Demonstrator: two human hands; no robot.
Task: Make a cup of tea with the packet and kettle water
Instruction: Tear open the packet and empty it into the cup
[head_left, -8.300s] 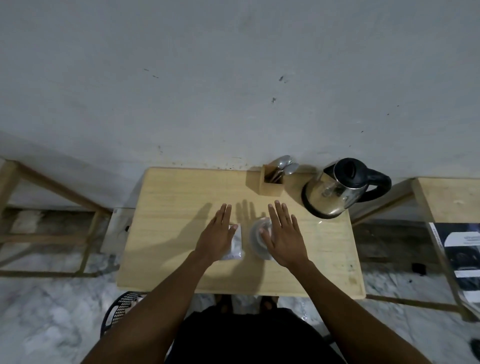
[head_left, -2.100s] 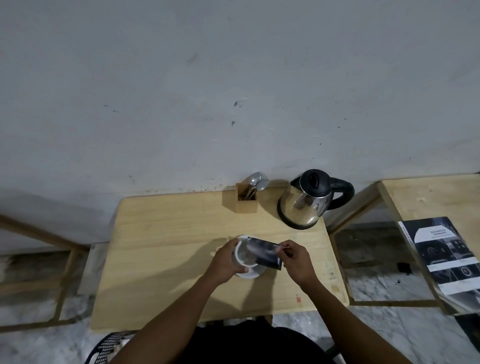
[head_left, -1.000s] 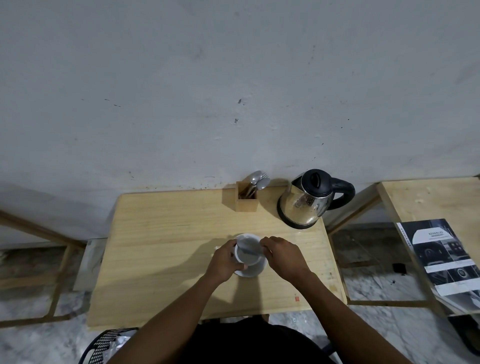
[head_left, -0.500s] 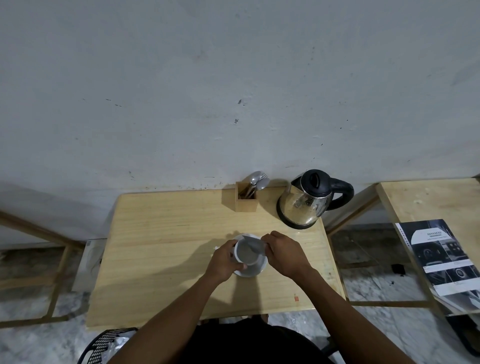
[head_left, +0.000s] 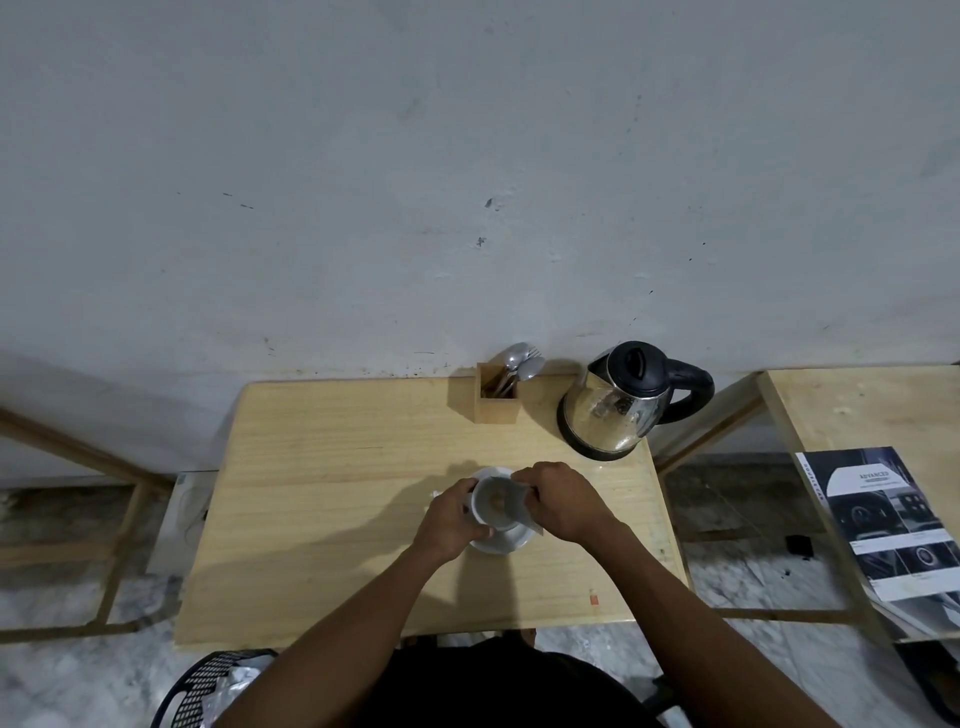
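A white cup (head_left: 493, 506) stands on a white saucer (head_left: 506, 543) in the middle of the wooden table (head_left: 332, 488). My left hand (head_left: 451, 522) grips the cup's left side. My right hand (head_left: 558, 501) holds a silvery tea packet (head_left: 522, 506) tipped over the cup's right rim. A small brownish heap lies at the bottom of the cup. The steel kettle (head_left: 613, 410) with its black lid and handle stands at the back right of the table, apart from both hands.
A wooden holder with spoons (head_left: 498, 389) stands by the wall, left of the kettle. A second table (head_left: 852, 405) at right carries a dark brochure (head_left: 888, 514). A black basket (head_left: 208, 686) sits on the floor at lower left.
Earlier both hands lay flat by the packet and cup. Since then the packet was lifted and opened; over the last second it tipped against the cup's rim, and brownish powder now shows inside.
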